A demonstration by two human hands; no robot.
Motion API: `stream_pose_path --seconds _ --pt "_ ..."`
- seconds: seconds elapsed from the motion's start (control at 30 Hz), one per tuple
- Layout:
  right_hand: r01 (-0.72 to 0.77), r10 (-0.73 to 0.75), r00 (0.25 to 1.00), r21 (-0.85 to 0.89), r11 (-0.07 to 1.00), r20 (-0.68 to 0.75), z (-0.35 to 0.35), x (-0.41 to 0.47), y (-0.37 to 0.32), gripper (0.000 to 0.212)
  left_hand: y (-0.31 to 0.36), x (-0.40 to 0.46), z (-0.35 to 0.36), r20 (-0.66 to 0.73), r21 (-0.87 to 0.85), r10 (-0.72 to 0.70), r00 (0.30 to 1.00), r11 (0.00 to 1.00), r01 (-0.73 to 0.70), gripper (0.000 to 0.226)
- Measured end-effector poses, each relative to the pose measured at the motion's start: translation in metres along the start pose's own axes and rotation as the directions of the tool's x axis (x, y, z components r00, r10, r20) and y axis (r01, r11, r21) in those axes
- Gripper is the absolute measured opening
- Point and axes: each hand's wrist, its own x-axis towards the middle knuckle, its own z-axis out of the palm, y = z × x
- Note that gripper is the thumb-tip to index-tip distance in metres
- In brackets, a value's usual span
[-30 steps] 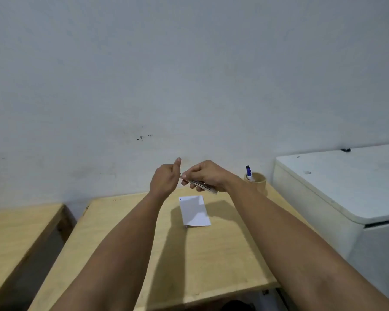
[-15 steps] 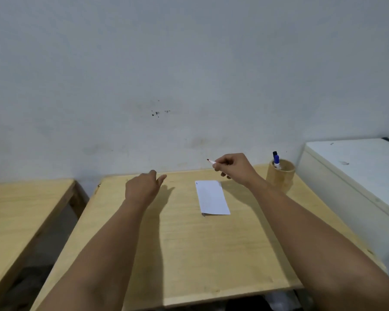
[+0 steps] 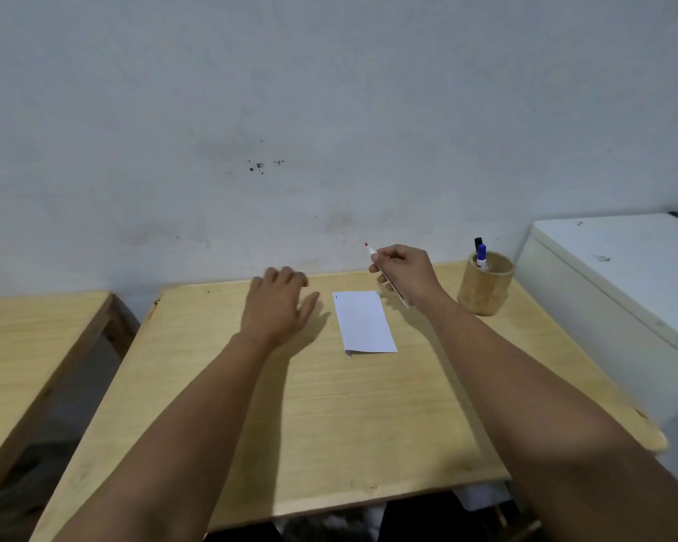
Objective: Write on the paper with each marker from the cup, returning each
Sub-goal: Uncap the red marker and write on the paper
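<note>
A white folded paper lies on the wooden table, with a small dark mark at its top left corner. My right hand hovers just above the paper's far right corner, gripping an uncapped red-tipped marker whose tip points up and left. My left hand rests palm down on the table left of the paper, fingers spread; whether it hides a cap I cannot tell. A bamboo cup at the far right holds a blue-capped marker and a black one.
A white chest-like appliance stands right of the table. A second wooden table sits to the left across a gap. The grey wall rises directly behind.
My hands were together in the air at the marker; they have since parted. The left hand dropped to the table, and the right hand now holds the uncapped marker near the paper.
</note>
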Motion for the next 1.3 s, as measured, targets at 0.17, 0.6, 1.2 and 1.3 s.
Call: stream_pose_path --seconds 0.17,0.6,1.2,1.3 --pt "0.002 0.008 0.998 0.15 0.989 -0.069 0.0 -0.004 -0.009 0.008 0.052 -0.008 0.004 0.347 -0.15 0.123 0.93 0.986 -0.075 0.059" --pt "-0.05 0.062 0.996 0.17 0.984 -0.062 0.04 -0.008 0.008 0.039 0.045 -0.027 0.019 0.403 -0.162 0.034 0.915 0.986 0.035 0.069" --pt "0.049 -0.036 0.992 0.111 0.993 -0.117 0.068 -0.001 0.057 0.019 0.037 -0.026 0.035 0.37 -0.132 -0.074 0.926 0.982 0.132 0.104" --pt "0.04 -0.038 0.997 0.032 0.999 -0.071 0.074 -0.004 0.054 0.022 0.037 -0.027 0.034 0.369 -0.131 -0.072 0.927 0.983 0.128 0.102"
